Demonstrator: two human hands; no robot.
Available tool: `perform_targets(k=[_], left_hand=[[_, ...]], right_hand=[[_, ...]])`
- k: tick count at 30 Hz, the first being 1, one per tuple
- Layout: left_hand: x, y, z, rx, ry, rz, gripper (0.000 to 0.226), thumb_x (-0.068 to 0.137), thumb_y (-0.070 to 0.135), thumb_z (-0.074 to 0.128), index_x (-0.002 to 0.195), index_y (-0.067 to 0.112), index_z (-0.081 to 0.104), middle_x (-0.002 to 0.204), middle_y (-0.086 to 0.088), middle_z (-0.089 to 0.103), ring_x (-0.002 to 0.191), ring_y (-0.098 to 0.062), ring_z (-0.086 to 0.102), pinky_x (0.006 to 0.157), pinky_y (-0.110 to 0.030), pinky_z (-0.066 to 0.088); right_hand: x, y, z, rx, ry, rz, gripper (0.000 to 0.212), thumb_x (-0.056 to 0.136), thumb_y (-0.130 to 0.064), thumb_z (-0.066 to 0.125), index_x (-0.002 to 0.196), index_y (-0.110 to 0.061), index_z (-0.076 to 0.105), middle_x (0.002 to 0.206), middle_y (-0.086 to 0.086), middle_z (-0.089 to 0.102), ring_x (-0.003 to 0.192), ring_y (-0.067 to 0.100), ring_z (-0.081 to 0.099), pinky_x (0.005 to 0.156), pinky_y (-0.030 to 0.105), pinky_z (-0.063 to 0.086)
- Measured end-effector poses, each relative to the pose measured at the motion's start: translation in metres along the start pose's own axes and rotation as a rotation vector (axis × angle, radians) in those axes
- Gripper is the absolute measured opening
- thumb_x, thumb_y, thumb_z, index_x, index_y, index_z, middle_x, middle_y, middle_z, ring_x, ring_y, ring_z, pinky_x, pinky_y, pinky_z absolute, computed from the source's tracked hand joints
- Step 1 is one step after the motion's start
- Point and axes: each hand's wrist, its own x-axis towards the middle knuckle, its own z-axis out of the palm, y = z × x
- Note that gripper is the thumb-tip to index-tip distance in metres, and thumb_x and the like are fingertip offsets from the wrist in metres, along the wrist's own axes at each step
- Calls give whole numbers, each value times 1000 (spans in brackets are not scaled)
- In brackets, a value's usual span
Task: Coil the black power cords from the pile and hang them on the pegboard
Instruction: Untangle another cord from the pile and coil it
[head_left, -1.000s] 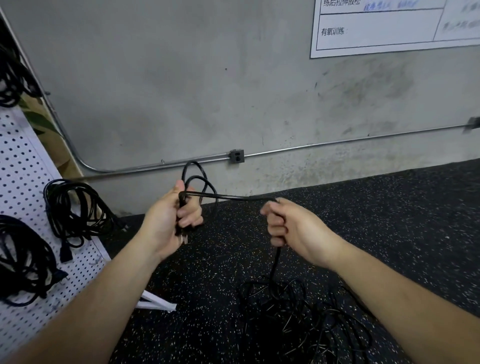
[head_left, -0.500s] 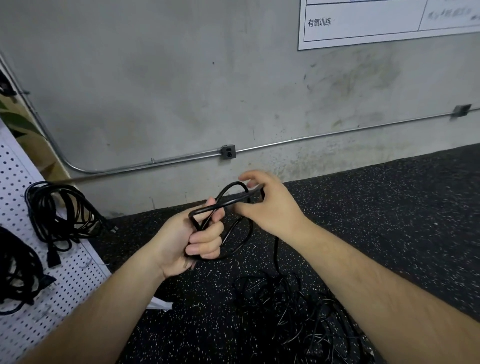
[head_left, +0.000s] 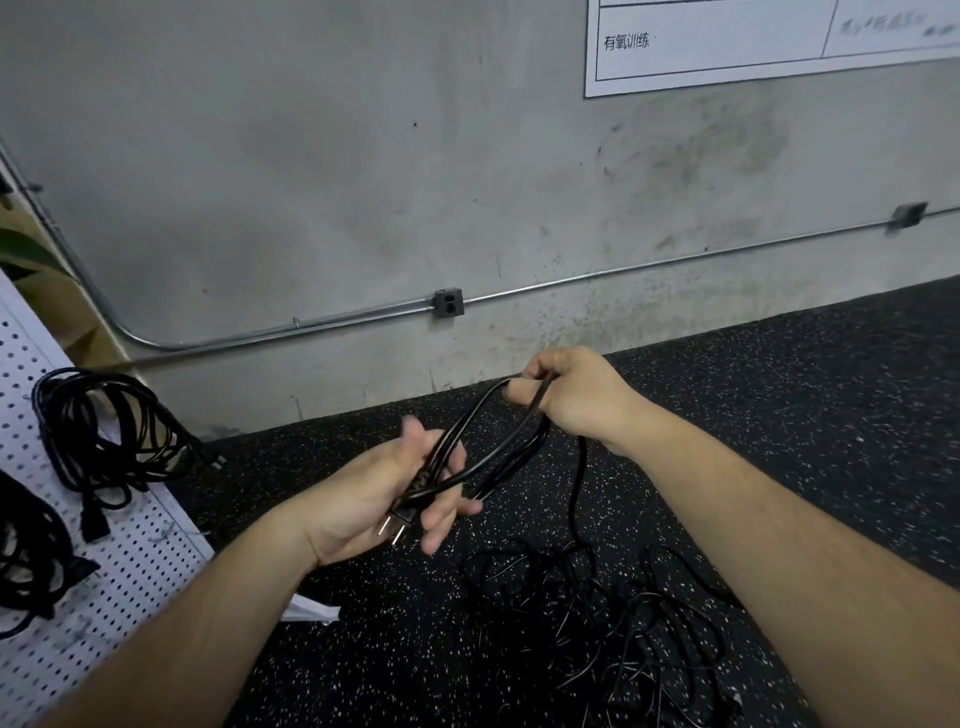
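A thin, shiny black power cord (head_left: 483, 452) is looped a few times between the two hands, near the middle of the view. Its plug (head_left: 397, 519) has two small silver prongs and pokes out below the left hand (head_left: 384, 499). The left hand's fingers (head_left: 441, 514) are loosely curled, half open, with the loops lying across the palm. At about 1 o'clock from it, the right hand (head_left: 571, 400) is a closed fist, pinching the top of the loops. One strand drops from the right hand down to the pile (head_left: 597, 623) of black cords on the speckled floor (head_left: 779, 415), at 5 o'clock.

The pile is a dark tangle on dark floor, so it is hard to tell one cord from another, and its bottom is cut off by the edge. The white pegboard (head_left: 130, 561) leans at 9 o'clock with coiled cords (head_left: 104, 431) hanging on it. Only part of it shows; its left side is cut off. The hooks are hidden behind the coils.
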Motion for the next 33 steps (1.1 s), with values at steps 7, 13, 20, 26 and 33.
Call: perform_targets(k=[7,13,20,26,33], left_hand=[[-1,-1,0,257,30,-108,51,84,39,77,110,6,50,73,-11,67,77,-24,69,115,-57,37],[2,-2,10,216,236,-85,20,107,11,44,91,3,53,60,-12,55,57,-27,61,107,-45,50],[7,-5,9,-143,431,20,18,103,18,48,91,5,51,60,-3,30,43,-15,32,91,-53,56],[4,1,5,-12,206,-112,55,102,50,33,106,3,60,80,-16,62,78,-37,66,92,-50,54],[16,19,15,-180,278,-109,42,101,43,44,99,4,60,63,-1,37,50,-14,33,54,-32,44]], right_hand=[[-5,-6,4,10,-53,68,18,87,-26,72,77,-15,63,62,-5,51,57,9,46,52,21,36],[-6,-8,-2,177,-82,201,6,87,-15,73,90,-20,71,73,-4,62,62,9,49,53,22,37],[-1,-2,-16,602,-365,121,36,104,-37,49,120,-8,62,80,-5,55,62,7,40,57,23,34],[-8,-3,2,132,-213,-82,29,104,-42,48,121,-27,67,104,-14,67,103,7,62,88,32,53],[-11,-17,28,135,-295,-377,17,103,-15,55,103,-9,72,79,0,67,77,6,60,80,20,48]])
